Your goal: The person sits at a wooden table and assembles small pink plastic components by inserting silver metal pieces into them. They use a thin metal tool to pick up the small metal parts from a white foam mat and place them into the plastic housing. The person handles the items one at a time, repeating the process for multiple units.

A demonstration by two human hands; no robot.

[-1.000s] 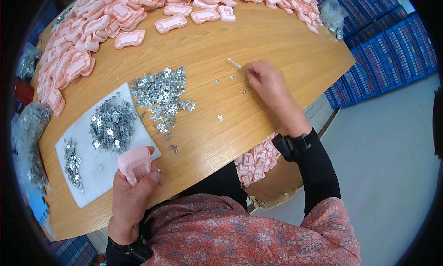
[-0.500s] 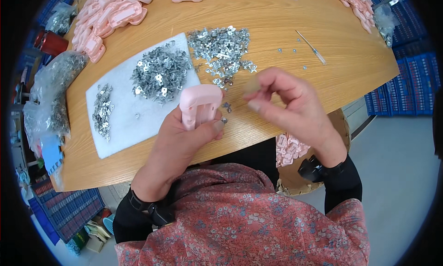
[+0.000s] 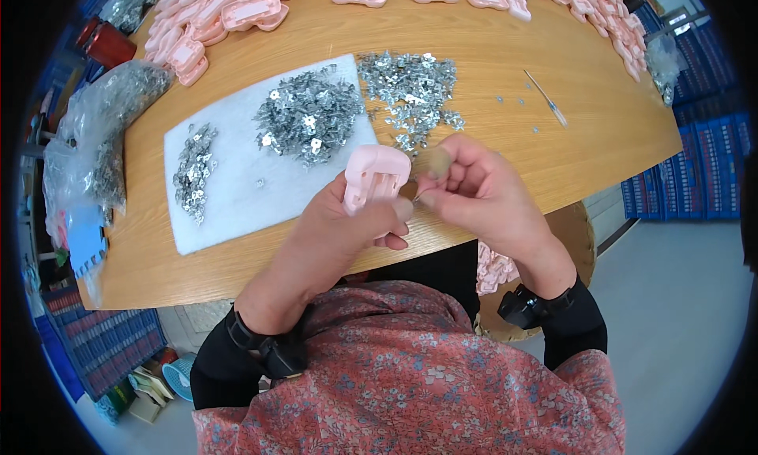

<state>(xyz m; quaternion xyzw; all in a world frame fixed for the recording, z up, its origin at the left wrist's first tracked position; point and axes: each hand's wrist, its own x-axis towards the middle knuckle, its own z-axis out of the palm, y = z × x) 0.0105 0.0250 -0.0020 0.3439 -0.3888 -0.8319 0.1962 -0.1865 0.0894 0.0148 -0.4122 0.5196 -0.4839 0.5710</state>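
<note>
A pink plastic casing [image 3: 369,161] stands tilted in my left hand [image 3: 335,227], its hollow inner side turned up and to the right. The thumb presses on its near end and the fingers wrap behind it. Close by its right side is my right hand [image 3: 491,202], thumb and forefinger pinched together. Whatever lies between those fingertips is too small and blurred to name. Just beyond both hands, small metal clips [image 3: 412,88] lie loose on the wooden table [image 3: 482,56]. A larger heap of metal clips [image 3: 308,115] rests on a white foam sheet [image 3: 237,210].
More metal clips [image 3: 194,174] lie on the sheet's left. Pink casings [image 3: 253,13] are piled along the far edge, others [image 3: 612,20] at far right. A thin pointed tool [image 3: 546,99] lies right. Bagged parts [image 3: 110,131] sit left. Pink pieces [image 3: 493,269] fill a box below the edge.
My right hand has moved left and nearer to me, up beside the casing. The view has shifted a little, and the casing in my left hand appears further right.
</note>
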